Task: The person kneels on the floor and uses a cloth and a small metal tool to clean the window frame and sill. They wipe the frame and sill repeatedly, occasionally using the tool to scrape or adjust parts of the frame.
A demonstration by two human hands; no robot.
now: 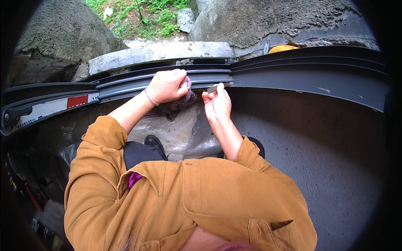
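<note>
My left hand (166,86) is closed around a purple cloth (187,92), whose loose end hangs below the dark grey metal window frame (133,82). The fist lies over the frame's lower tracks. In my right hand (218,105), a small flat metal blade (212,89) is pinched between thumb and fingers. This hand is at the frame's inner corner, where the bottom rail meets the right jamb (307,73). Whether the blade touches the metal cannot be told.
On the left, a sash or frame piece bears a printed label (59,106) and a black handle (15,118). Outside are a concrete sill (163,51), rough rocks (73,34) and green plants (157,18). Plastic sheeting (185,131) covers the floor near my shoe (154,145).
</note>
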